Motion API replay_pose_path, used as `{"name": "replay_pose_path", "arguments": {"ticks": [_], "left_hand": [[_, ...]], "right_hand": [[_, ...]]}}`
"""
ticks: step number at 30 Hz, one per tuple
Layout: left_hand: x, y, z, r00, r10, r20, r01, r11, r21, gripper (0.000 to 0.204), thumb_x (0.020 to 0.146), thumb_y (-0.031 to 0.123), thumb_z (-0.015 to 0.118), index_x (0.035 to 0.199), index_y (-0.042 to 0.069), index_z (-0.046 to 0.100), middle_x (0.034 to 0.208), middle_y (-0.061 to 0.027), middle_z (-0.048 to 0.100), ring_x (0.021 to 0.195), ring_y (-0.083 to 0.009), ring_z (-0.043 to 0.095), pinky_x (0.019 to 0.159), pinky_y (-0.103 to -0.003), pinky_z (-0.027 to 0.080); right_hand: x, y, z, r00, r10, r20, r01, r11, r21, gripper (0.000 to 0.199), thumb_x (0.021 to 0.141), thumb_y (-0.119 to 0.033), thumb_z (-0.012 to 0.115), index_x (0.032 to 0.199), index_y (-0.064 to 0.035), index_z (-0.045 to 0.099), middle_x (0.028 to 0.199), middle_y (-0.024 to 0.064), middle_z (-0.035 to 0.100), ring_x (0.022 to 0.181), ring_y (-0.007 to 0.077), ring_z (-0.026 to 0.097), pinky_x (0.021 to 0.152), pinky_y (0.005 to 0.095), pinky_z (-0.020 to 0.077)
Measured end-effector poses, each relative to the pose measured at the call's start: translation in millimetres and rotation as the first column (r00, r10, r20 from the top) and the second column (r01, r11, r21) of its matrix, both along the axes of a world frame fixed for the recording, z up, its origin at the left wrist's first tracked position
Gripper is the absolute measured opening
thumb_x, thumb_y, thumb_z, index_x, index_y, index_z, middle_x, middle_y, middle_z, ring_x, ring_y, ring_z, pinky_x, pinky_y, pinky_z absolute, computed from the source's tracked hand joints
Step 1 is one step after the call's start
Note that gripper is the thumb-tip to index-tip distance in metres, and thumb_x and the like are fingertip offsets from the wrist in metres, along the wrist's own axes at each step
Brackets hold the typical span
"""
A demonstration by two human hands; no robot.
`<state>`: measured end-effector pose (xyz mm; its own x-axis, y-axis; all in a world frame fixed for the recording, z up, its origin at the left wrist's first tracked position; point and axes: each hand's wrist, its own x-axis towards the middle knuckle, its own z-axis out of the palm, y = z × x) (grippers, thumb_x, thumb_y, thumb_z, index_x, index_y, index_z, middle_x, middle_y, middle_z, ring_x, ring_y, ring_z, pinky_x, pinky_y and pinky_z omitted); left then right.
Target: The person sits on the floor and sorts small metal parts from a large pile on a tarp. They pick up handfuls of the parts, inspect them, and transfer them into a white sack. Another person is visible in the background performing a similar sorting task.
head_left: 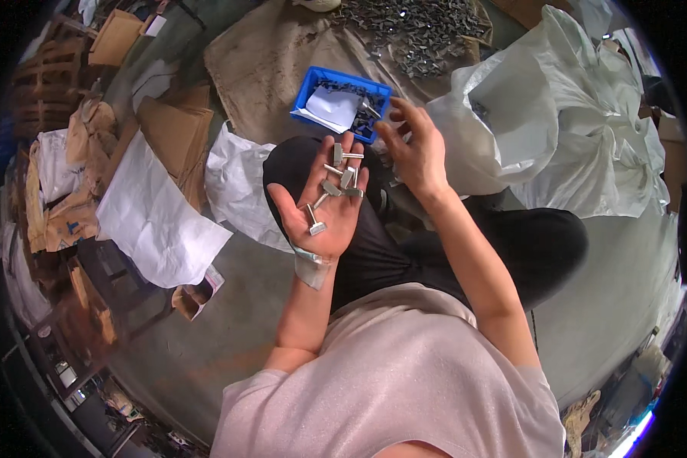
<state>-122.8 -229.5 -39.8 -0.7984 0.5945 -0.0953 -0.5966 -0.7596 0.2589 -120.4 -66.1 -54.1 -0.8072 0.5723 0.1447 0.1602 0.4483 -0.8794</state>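
My left hand (pixel 324 202) is held palm up above my knee, and several small T-shaped metal parts (pixel 336 183) lie across its fingers and palm. A strip of tape or plastic wraps the left wrist. To its right, my right hand (pixel 412 149) hovers with fingers loosely spread and nothing visible in it, close to the left fingertips. Just beyond both hands a blue plastic tray (pixel 313 80) sits on the floor, holding dark metal pieces and a folded white paper (pixel 332 107).
A large heap of dark metal parts (pixel 416 30) lies on a brown sack at the top. White plastic sacks (pixel 580 137) bulge at the right. Cardboard sheets (pixel 175 130) and white paper (pixel 149 210) are scattered left. Wooden pallets stand at the far left.
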Motion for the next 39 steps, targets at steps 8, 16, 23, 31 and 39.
{"name": "replay_pose_path", "arguments": {"ticks": [8, 16, 23, 31, 39], "left_hand": [[13.0, -3.0, 5.1, 0.997, -0.074, 0.017, 0.075, 0.994, -0.078, 0.098, 0.081, 0.074, 0.036, 0.145, 0.002, 0.019, 0.152, -0.017, 0.014, 0.14, -0.0291, 0.016, 0.114, -0.042, 0.018], [29.1, 0.4, 10.3, 0.983, -0.185, 0.022, 0.186, 0.979, -0.082, 0.099, 0.081, 0.079, 0.025, 0.145, 0.004, 0.02, 0.152, -0.0119, 0.019, 0.134, -0.0298, 0.029, 0.111, -0.039, 0.023], [35.5, 7.0, 9.4, 0.984, -0.158, 0.082, 0.169, 0.975, -0.146, 0.099, 0.081, 0.078, 0.025, 0.146, 0.004, 0.019, 0.151, -0.0121, 0.022, 0.131, -0.03, 0.034, 0.11, -0.039, 0.023], [31.4, 12.7, 5.4, 0.974, -0.206, 0.098, 0.209, 0.978, -0.021, 0.097, 0.082, 0.074, 0.034, 0.145, 0.002, 0.018, 0.152, -0.0166, 0.016, 0.137, -0.0313, 0.023, 0.112, -0.042, 0.02], [30.4, 18.1, 7.6, 0.978, -0.189, 0.091, 0.195, 0.979, -0.06, 0.1, 0.079, 0.07, 0.047, 0.144, -0.001, 0.018, 0.152, -0.0197, 0.012, 0.141, -0.031, 0.013, 0.114, -0.043, 0.018]], "right_hand": [[61.7, -5.3, -2.3, 0.98, 0.197, -0.028, -0.176, 0.794, -0.581, 0.02, 0.085, -0.008, 0.066, 0.103, 0.0013, 0.065, 0.084, 0.0012, 0.062, 0.076, 0.0061, 0.056, 0.069, 0.0219, 0.0461], [81.3, -24.9, 10.2, 0.95, 0.23, -0.21, -0.312, 0.678, -0.665, 0.043, 0.077, -0.009, 0.074, 0.115, 0.0, 0.056, 0.096, 0.0023, 0.056, 0.087, 0.0088, 0.054, 0.077, 0.024, 0.0476], [91.6, -27.7, -4.6, 0.96, 0.205, -0.189, -0.278, 0.681, -0.677, 0.048, 0.078, -0.016, 0.075, 0.12, -0.0027, 0.057, 0.099, 0.0026, 0.054, 0.082, 0.0091, 0.051, 0.076, 0.0253, 0.0462], [97.0, -33.0, -8.1, 0.945, -0.033, -0.327, -0.282, 0.427, -0.859, 0.041, 0.085, -0.014, 0.068, 0.122, -0.004, 0.056, 0.103, 0.0009, 0.056, 0.085, 0.0074, 0.052, 0.073, 0.0214, 0.0448], [107.1, -17.4, -15.1, 0.995, -0.092, -0.03, 0.027, 0.56, -0.828, 0.033, 0.088, -0.013, 0.065, 0.118, -0.0027, 0.058, 0.101, 0.003, 0.06, 0.09, 0.0116, 0.055, 0.078, 0.0242, 0.0454]]}}
